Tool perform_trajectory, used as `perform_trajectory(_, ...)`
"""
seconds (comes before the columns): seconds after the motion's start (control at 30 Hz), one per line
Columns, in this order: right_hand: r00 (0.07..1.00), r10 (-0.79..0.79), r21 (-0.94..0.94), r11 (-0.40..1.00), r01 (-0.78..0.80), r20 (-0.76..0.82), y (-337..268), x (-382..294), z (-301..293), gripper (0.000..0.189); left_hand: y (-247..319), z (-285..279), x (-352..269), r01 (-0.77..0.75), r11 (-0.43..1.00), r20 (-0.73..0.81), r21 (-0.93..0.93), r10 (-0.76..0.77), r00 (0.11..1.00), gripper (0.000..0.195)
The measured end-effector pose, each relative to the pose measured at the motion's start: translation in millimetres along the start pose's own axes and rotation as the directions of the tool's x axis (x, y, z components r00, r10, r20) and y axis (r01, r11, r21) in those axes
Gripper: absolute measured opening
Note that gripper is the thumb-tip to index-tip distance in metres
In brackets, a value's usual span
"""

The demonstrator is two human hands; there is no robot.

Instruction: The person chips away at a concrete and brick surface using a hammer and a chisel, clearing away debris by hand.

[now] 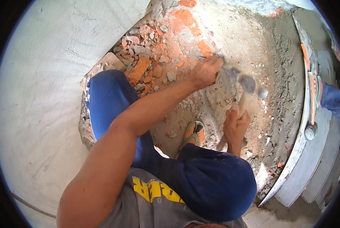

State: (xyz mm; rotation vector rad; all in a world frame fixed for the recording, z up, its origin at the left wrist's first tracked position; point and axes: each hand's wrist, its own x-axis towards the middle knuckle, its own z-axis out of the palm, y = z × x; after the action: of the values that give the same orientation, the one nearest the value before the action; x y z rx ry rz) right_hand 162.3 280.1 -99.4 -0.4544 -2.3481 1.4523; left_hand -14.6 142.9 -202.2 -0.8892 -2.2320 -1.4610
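My left hand (208, 71) is closed around a metal chisel (226, 68), whose far end lies near exposed orange brick (204, 48) at the upper middle. In my right hand (236, 122) is the wooden handle (245, 101) of a hammer. The hammer's head (247, 83) is blurred and stands just to the right of the chisel's end, with a small gap between them as far as the blur lets me tell. Broken brick and mortar rubble (141, 48) lies to the left of my left hand. The chisel's tip is hard to make out.
A pale plastered wall (44, 71) rises at the left. Wet grey mortar (285, 85) runs along the right, beside curved-looking grey steps (312, 159). A second hammer (311, 131) lies on them near another person's sandalled foot (318, 88). My own sandalled foot (194, 134) rests below my hands.
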Motion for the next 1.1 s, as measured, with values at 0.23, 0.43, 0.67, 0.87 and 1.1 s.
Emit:
perform_trajectory(0.23,1.000,-0.008,0.425,0.905,0.013,-0.013,-81.9,5.7,-47.0,0.047,-15.9,-6.4,-2.7,-0.023,0.999,-0.042,0.043,0.024,0.999,0.021)
perform_trajectory(0.43,0.789,-0.558,0.626,0.525,0.576,-0.258,-116.8,17.4,-79.5,0.047,-7.1,0.5,2.0,0.002,1.000,-0.013,-0.017,-0.003,1.000,0.024)
perform_trajectory(0.67,0.983,0.159,-0.200,0.970,-0.139,0.088,2.4,-2.2,-0.2,0.019,-15.5,6.3,5.1,-0.040,0.999,-0.058,-0.029,0.038,0.998,0.023)
perform_trajectory(0.87,0.942,0.033,0.463,0.877,0.133,-0.335,-107.2,5.3,-41.6,0.065,-20.6,-5.7,-5.3,-0.049,0.996,-0.033,0.072,0.052,0.998,0.022)
perform_trajectory(1.1,0.927,-0.343,0.317,0.872,0.373,-0.149,-59.1,5.8,-18.5,0.053,-11.0,-0.1,2.5,-0.037,0.999,0.005,0.022,0.037,0.999,0.021)
